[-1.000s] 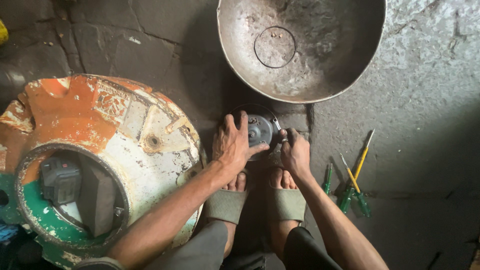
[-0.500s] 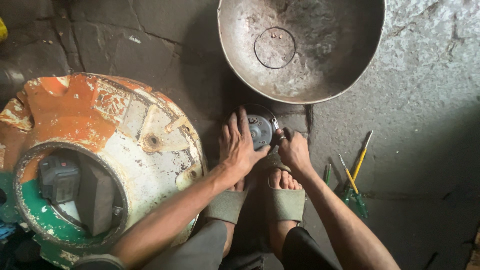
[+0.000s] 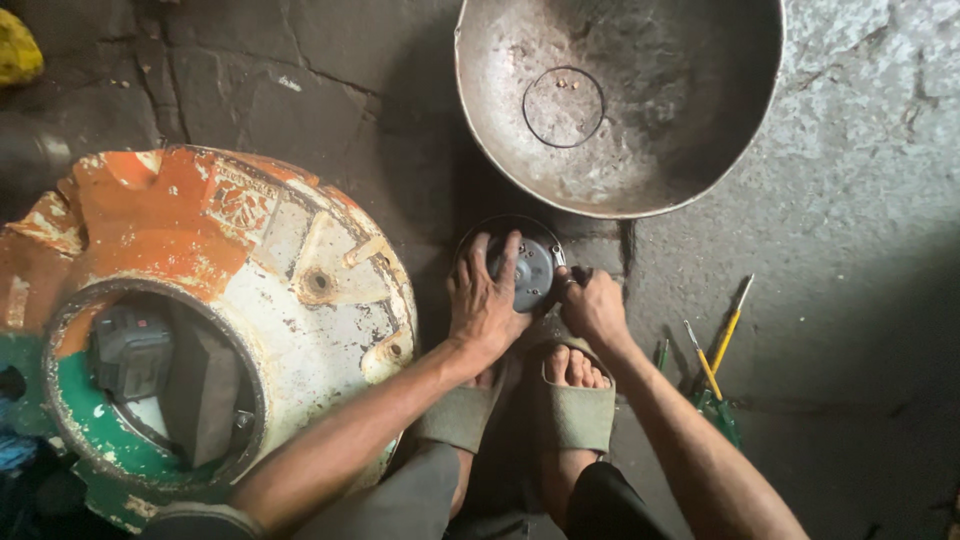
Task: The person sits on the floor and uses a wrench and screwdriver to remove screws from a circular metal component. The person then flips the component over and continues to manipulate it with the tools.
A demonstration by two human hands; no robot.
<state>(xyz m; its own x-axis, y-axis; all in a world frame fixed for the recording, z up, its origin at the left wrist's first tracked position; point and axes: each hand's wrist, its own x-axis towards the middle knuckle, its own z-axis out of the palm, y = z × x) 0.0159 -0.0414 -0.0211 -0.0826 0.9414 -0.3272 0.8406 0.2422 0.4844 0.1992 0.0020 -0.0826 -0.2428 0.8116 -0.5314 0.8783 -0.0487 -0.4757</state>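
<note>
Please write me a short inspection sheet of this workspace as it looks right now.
Surface: cracked, stained concrete floor.
Job's things: small round metal part on the floor in front of the sandalled feet.
Clutter: large worn metal bowl; rusty orange, white and green drum; screwdrivers lying at the right.
Grippers: left hand spread flat on the part; right hand gripping its edge.
Cables: nothing seen.
Surroundings: yellow object at top left.
</note>
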